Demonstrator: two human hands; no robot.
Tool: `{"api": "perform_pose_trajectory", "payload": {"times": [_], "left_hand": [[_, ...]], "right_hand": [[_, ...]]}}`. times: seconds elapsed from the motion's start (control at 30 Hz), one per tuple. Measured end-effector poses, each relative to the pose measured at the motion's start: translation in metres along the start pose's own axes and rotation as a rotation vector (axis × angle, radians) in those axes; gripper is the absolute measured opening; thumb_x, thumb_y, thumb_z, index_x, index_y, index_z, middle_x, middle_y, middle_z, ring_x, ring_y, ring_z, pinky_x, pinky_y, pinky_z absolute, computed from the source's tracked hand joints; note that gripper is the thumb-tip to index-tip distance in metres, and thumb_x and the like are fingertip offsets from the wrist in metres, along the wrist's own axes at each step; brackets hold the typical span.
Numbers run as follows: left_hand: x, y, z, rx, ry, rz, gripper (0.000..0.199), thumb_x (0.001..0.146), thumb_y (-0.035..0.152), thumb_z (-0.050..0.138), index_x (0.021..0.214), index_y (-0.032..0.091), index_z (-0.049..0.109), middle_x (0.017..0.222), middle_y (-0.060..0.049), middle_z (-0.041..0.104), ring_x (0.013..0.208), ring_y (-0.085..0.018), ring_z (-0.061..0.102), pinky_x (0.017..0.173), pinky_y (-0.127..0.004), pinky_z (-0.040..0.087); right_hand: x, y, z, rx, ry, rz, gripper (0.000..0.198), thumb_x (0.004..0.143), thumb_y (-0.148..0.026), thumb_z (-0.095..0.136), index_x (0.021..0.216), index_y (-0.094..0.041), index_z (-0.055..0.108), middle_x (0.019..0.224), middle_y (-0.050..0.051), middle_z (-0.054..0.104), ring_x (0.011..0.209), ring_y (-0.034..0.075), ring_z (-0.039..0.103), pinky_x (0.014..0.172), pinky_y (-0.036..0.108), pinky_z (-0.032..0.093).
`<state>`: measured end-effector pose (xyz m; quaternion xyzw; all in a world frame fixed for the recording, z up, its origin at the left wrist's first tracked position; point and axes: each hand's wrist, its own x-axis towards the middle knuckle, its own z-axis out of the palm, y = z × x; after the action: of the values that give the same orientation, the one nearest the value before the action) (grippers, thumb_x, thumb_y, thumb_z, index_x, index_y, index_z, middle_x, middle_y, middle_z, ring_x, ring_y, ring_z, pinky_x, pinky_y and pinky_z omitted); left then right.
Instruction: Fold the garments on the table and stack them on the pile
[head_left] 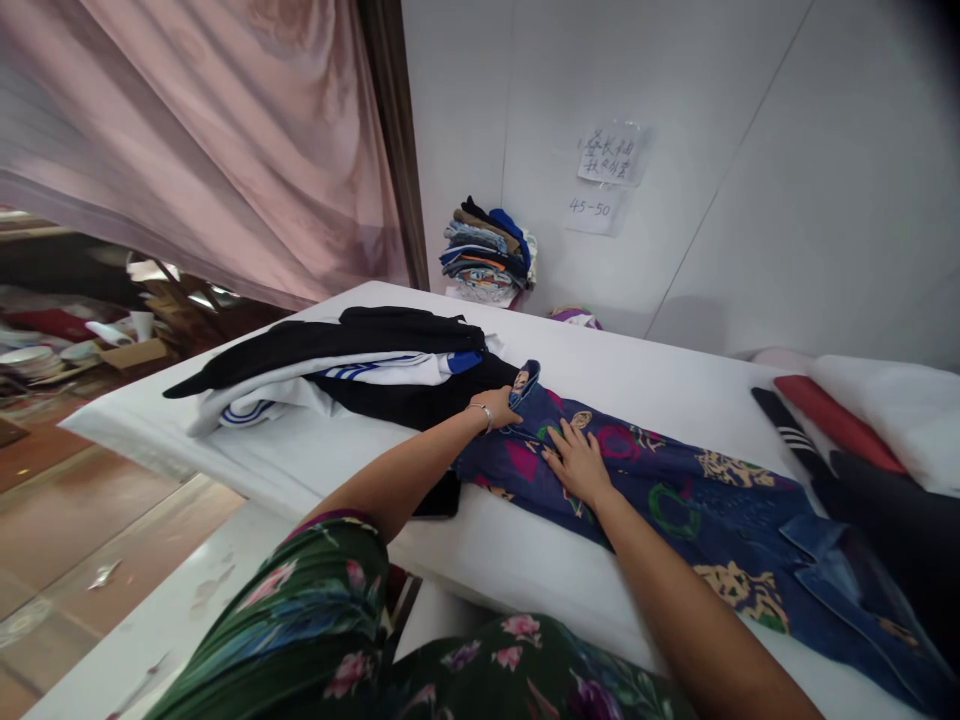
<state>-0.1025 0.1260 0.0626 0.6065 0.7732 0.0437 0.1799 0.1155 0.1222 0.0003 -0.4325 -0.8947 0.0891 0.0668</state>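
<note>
A dark blue denim jacket with pink, green and tan prints lies stretched across the white table, its collar toward the lower right. My left hand, a bracelet at the wrist, grips the jacket's far left end, where a lighter denim edge is folded up above the fingers. Flat on the printed cloth, just right of it, rests my right hand with its fingers spread. Beyond my left hand lies a heap of black clothes with a white garment striped in blue among them.
Folded clothes are stacked at the table's back edge by the wall. On the right lie a red cloth, dark clothes and a white bundle. A black flat object sits under my left forearm. A pink curtain hangs at left.
</note>
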Motion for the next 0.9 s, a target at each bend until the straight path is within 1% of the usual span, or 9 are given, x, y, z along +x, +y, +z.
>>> {"api": "perform_pose_trajectory", "payload": {"times": [0.1,0.2,0.33,0.43,0.57,0.63,0.7,0.8,0.9], "left_hand": [[0.000,0.003,0.001,-0.003,0.016,0.007,0.057,0.068,0.045,0.068,0.118,0.023,0.051,0.118,-0.008,0.065,0.106,-0.026,0.063,0.082,-0.030,0.049],[0.000,0.009,-0.007,-0.003,0.026,0.029,0.055,0.068,0.039,0.069,0.117,0.022,0.053,0.116,-0.008,0.066,0.103,-0.024,0.064,0.079,-0.028,0.050],[0.001,0.025,-0.026,0.028,0.031,0.064,0.054,0.064,0.035,0.071,0.114,0.020,0.057,0.114,-0.009,0.066,0.102,-0.026,0.064,0.078,-0.028,0.050],[0.000,0.045,-0.044,0.072,0.027,0.090,0.055,0.062,0.032,0.072,0.114,0.020,0.058,0.114,-0.009,0.067,0.101,-0.026,0.064,0.079,-0.027,0.050],[-0.003,0.082,-0.064,0.130,0.028,0.146,0.054,0.059,0.029,0.074,0.110,0.019,0.061,0.112,-0.009,0.067,0.103,-0.027,0.062,0.083,-0.029,0.048],[-0.005,0.103,-0.071,0.140,0.026,0.181,0.052,0.058,0.028,0.075,0.107,0.018,0.062,0.110,-0.009,0.068,0.103,-0.027,0.062,0.085,-0.029,0.048],[-0.007,0.127,-0.073,0.133,0.016,0.217,0.048,0.058,0.028,0.075,0.103,0.017,0.064,0.108,-0.009,0.068,0.103,-0.027,0.062,0.085,-0.029,0.048],[-0.008,0.165,-0.069,0.100,-0.008,0.276,0.041,0.058,0.027,0.076,0.097,0.017,0.066,0.106,-0.008,0.068,0.105,-0.027,0.061,0.087,-0.029,0.047],[-0.007,0.209,-0.059,0.039,-0.034,0.336,0.043,0.055,0.026,0.078,0.096,0.016,0.066,0.108,-0.008,0.068,0.108,-0.030,0.058,0.091,-0.031,0.046]], "right_hand": [[0.002,0.004,-0.001,0.133,-0.005,0.001,0.057,0.090,-0.048,0.043,0.141,-0.023,0.041,0.154,0.011,0.025,0.142,0.027,0.020,0.113,0.052,0.011],[0.004,0.011,-0.007,0.414,0.014,0.040,0.057,0.087,-0.047,0.049,0.140,-0.025,0.043,0.151,0.008,0.033,0.141,0.023,0.025,0.114,0.052,0.012],[0.003,0.015,-0.014,0.843,0.148,0.079,0.060,0.085,-0.049,0.051,0.139,-0.024,0.044,0.146,0.006,0.042,0.136,0.019,0.036,0.114,0.043,0.024],[0.002,0.010,-0.018,1.060,0.220,0.089,0.066,0.083,-0.053,0.052,0.141,-0.024,0.041,0.146,0.004,0.042,0.136,0.019,0.037,0.113,0.040,0.028],[0.002,0.004,-0.027,1.261,0.267,0.150,0.072,0.086,-0.058,0.045,0.147,-0.024,0.029,0.148,0.005,0.038,0.135,0.021,0.038,0.111,0.041,0.031],[0.000,0.003,-0.035,1.349,0.268,0.193,0.073,0.090,-0.061,0.033,0.150,-0.020,0.020,0.147,0.008,0.040,0.133,0.021,0.041,0.109,0.043,0.035],[-0.003,0.004,-0.044,1.437,0.257,0.218,0.075,0.091,-0.063,0.019,0.151,-0.018,0.015,0.143,0.011,0.046,0.129,0.022,0.047,0.105,0.043,0.039],[-0.012,0.010,-0.057,1.498,0.256,0.194,0.080,0.087,-0.070,0.007,0.150,-0.022,0.016,0.131,0.008,0.058,0.116,0.023,0.058,0.096,0.043,0.047],[-0.024,0.023,-0.068,1.500,0.346,0.141,0.083,0.084,-0.073,0.002,0.146,-0.025,0.028,0.122,0.006,0.063,0.110,0.024,0.061,0.092,0.042,0.049]]}}
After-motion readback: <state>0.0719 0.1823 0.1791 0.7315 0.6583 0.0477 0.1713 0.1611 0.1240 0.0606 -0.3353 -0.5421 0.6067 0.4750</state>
